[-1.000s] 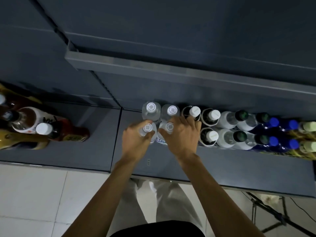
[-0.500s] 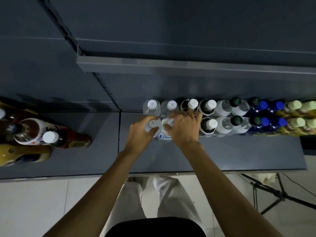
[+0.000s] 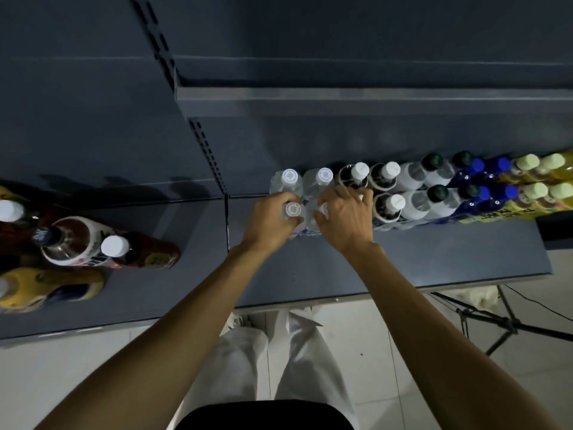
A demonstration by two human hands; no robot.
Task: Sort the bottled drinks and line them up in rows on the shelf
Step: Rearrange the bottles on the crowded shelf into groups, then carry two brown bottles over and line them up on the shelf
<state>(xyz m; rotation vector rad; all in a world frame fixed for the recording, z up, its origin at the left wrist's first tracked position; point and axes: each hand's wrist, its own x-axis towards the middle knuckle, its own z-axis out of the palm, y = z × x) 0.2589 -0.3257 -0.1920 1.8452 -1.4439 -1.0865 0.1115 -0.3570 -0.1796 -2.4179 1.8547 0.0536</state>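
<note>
Two rows of bottles stand along the back of the grey shelf (image 3: 434, 259): clear water bottles (image 3: 290, 178) at the left end, then dark white-capped bottles (image 3: 389, 172), green-capped clear ones (image 3: 434, 162), blue ones (image 3: 483, 167) and yellow ones (image 3: 533, 166). My left hand (image 3: 268, 223) grips the front-row clear water bottle (image 3: 291, 210) around its neck. My right hand (image 3: 344, 221) covers the neighbouring front-row water bottle (image 3: 313, 223), fingers curled over its top and reaching toward a dark bottle behind.
On the left shelf section (image 3: 173, 293) lies an unsorted cluster: a white-capped red bottle (image 3: 136, 252), a large brown bottle (image 3: 68, 240) and a yellow bottle (image 3: 49, 287). An upper shelf edge (image 3: 372, 97) overhangs. A tripod (image 3: 502, 324) stands on the tiled floor at the right.
Both hands stayed on the two front water bottles, nudging them slightly. The camera view shifted, so the shelf and bottles sit higher and further right in frame.
</note>
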